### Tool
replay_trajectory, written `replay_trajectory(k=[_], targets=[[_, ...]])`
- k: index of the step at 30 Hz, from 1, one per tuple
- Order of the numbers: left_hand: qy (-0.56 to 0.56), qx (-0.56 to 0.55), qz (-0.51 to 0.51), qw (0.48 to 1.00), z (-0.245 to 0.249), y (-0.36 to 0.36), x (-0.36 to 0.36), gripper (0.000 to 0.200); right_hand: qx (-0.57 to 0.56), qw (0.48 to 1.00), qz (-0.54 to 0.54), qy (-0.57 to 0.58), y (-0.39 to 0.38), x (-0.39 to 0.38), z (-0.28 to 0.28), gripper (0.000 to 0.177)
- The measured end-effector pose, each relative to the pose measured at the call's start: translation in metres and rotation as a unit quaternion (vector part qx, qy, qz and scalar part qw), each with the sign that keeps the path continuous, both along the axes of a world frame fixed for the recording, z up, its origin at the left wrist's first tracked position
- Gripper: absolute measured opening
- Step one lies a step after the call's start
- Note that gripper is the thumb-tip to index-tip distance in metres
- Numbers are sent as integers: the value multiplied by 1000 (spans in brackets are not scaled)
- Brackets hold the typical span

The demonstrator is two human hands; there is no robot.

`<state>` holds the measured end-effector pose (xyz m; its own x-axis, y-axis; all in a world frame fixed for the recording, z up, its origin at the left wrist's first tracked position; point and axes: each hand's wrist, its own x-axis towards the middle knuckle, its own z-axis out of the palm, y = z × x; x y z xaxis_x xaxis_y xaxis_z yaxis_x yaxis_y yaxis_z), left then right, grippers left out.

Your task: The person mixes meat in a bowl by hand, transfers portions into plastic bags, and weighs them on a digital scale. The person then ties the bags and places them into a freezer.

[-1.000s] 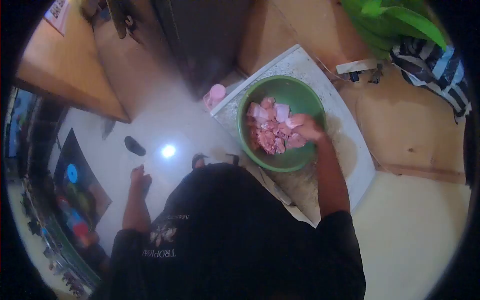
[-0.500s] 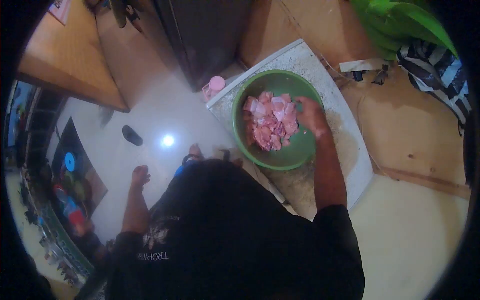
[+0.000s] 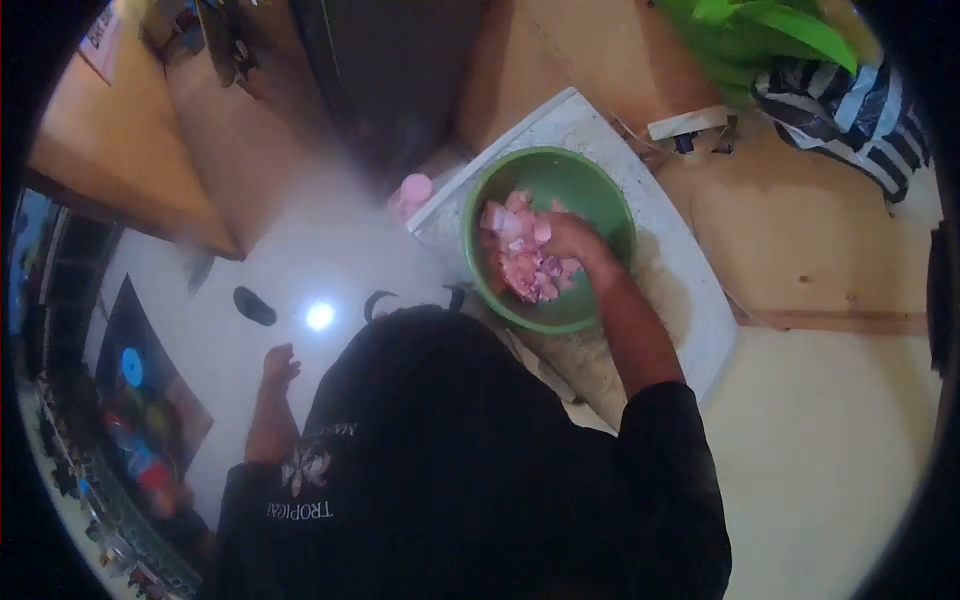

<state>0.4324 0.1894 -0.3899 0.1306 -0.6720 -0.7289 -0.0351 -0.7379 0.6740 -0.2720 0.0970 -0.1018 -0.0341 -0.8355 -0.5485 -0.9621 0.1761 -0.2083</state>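
A round green basin (image 3: 605, 205) holds a heap of chopped pale pink raw meat (image 3: 520, 265). My right hand (image 3: 574, 240) reaches into it from the right, with its fingers curled down onto the pieces at the heap's upper right. The fingertips are partly hidden among the meat, and one pale piece shows right at them. Away from the basin, my left hand (image 3: 280, 362) hangs low over the floor on the left. Its fingers are loosely bent and apart, with nothing in them.
Beneath the basin is a stained white slab (image 3: 690, 300). A pink container (image 3: 415, 188) stands by its left corner. A dark slipper (image 3: 255, 306) lies on the floor. Another person's hand (image 3: 172, 498) is at lower left near a red-and-blue object. A striped bag (image 3: 850, 115) sits at upper right.
My right hand has moved left and inward, from the heap's right edge onto the meat, and its fingers have closed down. My left hand still hangs at the side. The view has shifted slightly.
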Motion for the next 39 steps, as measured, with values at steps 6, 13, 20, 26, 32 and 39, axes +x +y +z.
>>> replay_trajectory(k=[6, 13, 20, 26, 32, 39], targets=[[-161, -97, -199, 962, -2, -3, 2, 48, -78, 955, -114, -263, 8, -47, 10, 56], [15, 59, 30, 998, 24, 4, -22, 48, 11, 869, -222, -443, 6, -45, 40, 45], [42, 8, 16, 999, 42, 3, -37, 44, -196, 936, -9, -294, -3, 44, -12, 50], [-1, 43, 26, 999, 33, 14, -29, 39, -188, 977, 90, 35, 1, 87, 14, 46], [19, -128, -79, 989, 8, 74, -10, 44, -200, 972, 124, -19, -4, 61, -10, 42], [25, 58, 84, 994, 14, 75, -20, 43, -112, 965, -138, -192, 24, -15, 33, 28]])
